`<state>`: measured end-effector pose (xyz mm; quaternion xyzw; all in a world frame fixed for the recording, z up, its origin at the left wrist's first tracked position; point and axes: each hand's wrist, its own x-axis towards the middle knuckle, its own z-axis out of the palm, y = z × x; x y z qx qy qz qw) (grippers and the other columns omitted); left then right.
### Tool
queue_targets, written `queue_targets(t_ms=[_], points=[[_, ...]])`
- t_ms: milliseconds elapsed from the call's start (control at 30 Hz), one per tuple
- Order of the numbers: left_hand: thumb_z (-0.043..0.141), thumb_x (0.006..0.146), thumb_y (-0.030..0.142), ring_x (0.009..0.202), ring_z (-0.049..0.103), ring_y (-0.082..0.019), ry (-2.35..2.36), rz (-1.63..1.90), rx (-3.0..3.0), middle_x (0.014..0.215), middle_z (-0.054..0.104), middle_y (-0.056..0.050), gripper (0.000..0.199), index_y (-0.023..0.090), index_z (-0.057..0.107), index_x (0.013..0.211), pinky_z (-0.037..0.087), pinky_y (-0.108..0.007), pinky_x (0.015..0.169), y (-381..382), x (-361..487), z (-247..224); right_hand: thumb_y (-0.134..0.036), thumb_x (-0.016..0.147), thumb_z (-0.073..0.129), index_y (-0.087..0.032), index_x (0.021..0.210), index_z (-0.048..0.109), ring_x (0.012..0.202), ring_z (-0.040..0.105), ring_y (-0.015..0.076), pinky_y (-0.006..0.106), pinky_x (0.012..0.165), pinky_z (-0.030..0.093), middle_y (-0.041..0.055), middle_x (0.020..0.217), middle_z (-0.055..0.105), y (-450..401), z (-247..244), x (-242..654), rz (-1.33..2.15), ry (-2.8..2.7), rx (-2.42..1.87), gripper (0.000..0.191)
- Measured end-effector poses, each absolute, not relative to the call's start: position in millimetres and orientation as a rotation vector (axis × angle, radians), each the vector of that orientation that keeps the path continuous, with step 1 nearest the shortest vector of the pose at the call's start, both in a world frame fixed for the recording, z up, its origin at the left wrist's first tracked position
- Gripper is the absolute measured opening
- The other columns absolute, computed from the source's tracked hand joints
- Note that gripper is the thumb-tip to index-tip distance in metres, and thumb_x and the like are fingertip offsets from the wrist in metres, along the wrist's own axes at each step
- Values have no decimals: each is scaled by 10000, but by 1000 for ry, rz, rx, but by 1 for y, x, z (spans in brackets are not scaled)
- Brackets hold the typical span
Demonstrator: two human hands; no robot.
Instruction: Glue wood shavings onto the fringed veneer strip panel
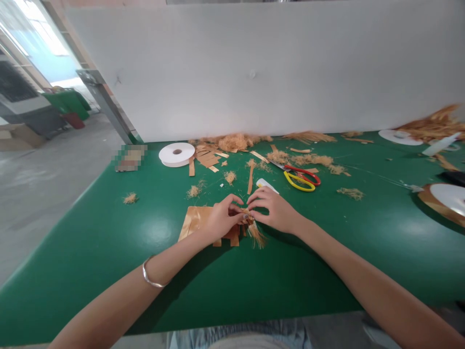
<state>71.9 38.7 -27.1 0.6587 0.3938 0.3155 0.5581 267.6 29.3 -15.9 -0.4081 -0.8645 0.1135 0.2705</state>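
My left hand (225,219) is closed, thumb and fingers pinching a bundle of golden-brown ribbon whose frayed end (257,236) fans out toward me. From the right, my right hand (273,207) meets it with fingertips closed at the top of the same ribbon; the exact grip is partly hidden. Beneath my left hand and wrist lie cut satin ribbon pieces (195,219), with several short ends (234,238) sticking out below. Just beyond my right hand is a white tube (267,185), its near part covered by the fingers.
Scissors (300,177) with red and yellow handles lie behind my right hand. A white ribbon spool (177,154) sits at the back left, near ribbon scraps (208,156) and frayed threads (234,142). At right are a brown ribbon spool (445,201) and a white bottle (441,144). A white panel (254,72) borders the green table (232,291).
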Motion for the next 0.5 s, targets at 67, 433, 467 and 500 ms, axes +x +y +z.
queue_targets(t_ms=[67,433,467,500], points=[[653,771,229,664,676,-152,925,746,1551,718,676,9,227,200,466,897,545,-289,657,38,73,-26,-231,827,538,-227,762,679,925,521,220,422,855,434,55,889,667,28,-16,264,317,-2334,-1068,155],[647,768,220,664,679,-162,882,757,1503,721,665,7,237,202,431,862,543,-310,663,38,73,-29,-244,825,509,-223,719,586,902,548,205,409,883,414,32,858,662,33,-18,271,398,-2183,-1130,134],[650,767,221,663,680,-161,884,757,1501,718,664,10,240,203,430,862,543,-310,666,37,73,-29,-254,820,511,-224,717,589,905,554,207,411,886,411,33,859,663,33,-17,271,446,-2147,-1155,133],[653,765,222,661,679,-160,889,756,1505,714,662,14,244,203,430,863,542,-309,669,37,73,-29,-269,816,513,-222,721,596,906,563,208,413,886,412,35,868,665,33,-17,271,513,-2096,-1186,135]])
